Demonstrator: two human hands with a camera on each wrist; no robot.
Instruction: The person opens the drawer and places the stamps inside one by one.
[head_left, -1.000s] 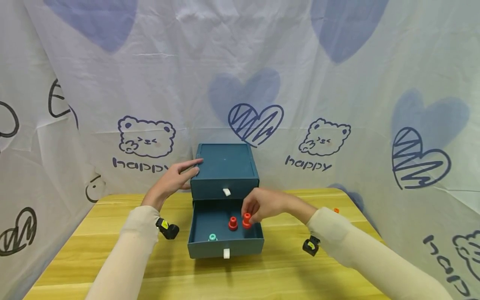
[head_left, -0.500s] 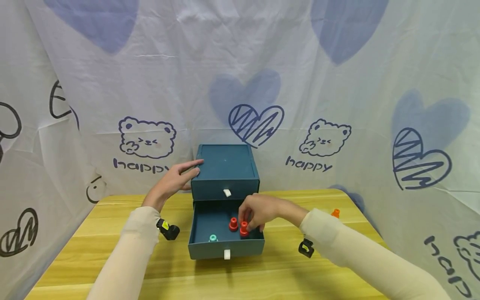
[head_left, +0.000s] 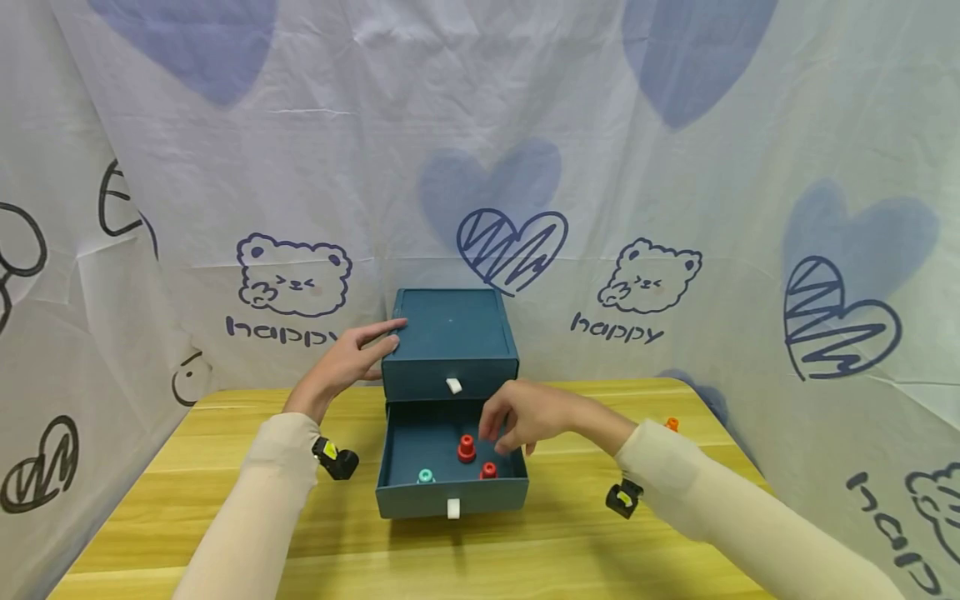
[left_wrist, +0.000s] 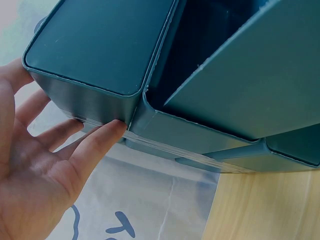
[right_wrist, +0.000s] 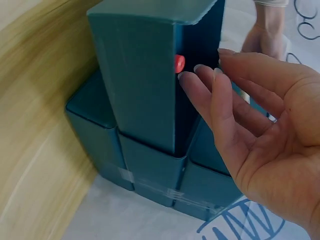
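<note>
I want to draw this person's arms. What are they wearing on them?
Both arms wear long, snug, cream-coloured sleeves that end at the wrists. A small black camera with a yellow mark hangs under the left wrist, and another black one under the right. The left hand and right hand are bare, with no gloves.

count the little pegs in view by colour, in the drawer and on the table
red pegs: 2, one further back in the open drawer, one near its front wall
teal peg: 1, in the drawer
orange peg: 1, on the table behind the right sleeve
total: 4
</note>
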